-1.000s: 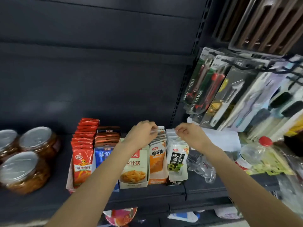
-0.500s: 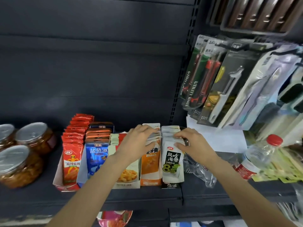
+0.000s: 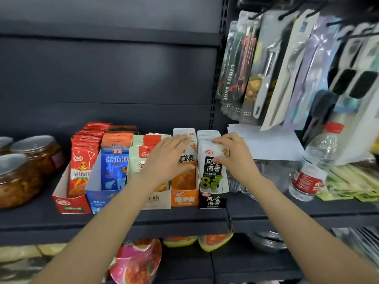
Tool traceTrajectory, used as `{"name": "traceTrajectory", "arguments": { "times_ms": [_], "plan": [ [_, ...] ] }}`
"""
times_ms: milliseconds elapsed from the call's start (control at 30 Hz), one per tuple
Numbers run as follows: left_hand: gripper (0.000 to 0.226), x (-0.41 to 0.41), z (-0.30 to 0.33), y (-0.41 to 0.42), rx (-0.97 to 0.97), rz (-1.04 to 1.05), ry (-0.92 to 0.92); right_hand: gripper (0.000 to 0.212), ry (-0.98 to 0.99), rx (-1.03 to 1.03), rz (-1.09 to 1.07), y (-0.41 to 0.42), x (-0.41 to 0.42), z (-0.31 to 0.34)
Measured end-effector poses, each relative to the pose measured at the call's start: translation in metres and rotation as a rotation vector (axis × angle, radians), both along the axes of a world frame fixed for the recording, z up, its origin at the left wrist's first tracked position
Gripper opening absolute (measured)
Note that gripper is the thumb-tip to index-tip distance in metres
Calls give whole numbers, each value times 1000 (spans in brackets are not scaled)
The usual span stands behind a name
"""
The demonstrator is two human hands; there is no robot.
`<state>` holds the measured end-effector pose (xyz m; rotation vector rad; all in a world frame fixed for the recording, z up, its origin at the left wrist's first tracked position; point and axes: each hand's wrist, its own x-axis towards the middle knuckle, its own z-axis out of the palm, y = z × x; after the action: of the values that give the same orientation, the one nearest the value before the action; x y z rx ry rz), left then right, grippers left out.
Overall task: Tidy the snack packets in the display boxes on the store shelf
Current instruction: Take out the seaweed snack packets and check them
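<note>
pressing orange packets (image 3: pixel 185 169): left hand (image 3: pixel 168 158); right hand (image 3: pixel 235 155) pinching seaweed packets (image 3: pixel 212 171).

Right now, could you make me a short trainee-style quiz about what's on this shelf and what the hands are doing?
1. True or false: the left hand lies flat on the orange packets.
2. Which box stands furthest right in the row? A red box B blue box C black box
3. Fill in: right of the boxes stands a clear water bottle with a ___ cap.

Key: 1 true. 2 C; the right hand holds the white packets in it. 3 red.
</note>
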<state>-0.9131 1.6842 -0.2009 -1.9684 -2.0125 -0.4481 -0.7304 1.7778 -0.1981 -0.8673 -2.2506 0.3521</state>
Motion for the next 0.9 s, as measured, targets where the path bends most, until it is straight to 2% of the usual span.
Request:
{"name": "traceTrajectory", "arguments": {
  "times_ms": [367, 500, 567, 700, 800, 900],
  "plan": [
    [79, 5, 13, 3, -50, 27, 6, 42, -45, 46, -118, -5, -6, 3],
    [75, 0, 15, 3, -64, 3, -29, 32, -11, 225, -109, -7, -15, -3],
    [70, -2, 15, 2, -70, -13, -75, 21, -6, 245, -99, -10, -17, 0],
    [59, -2, 17, 2, -57, -26, -160, 4, 1, 125, -35, -15, -13, 18],
    [54, 0, 15, -1, -21, -45, -208, 7, 114, 7, -33, -20, -2, 31],
    [45, 8, 15, -10, 111, -75, -370, 9, 231, -21, -30, -29, 10, 43]
  ]
}}
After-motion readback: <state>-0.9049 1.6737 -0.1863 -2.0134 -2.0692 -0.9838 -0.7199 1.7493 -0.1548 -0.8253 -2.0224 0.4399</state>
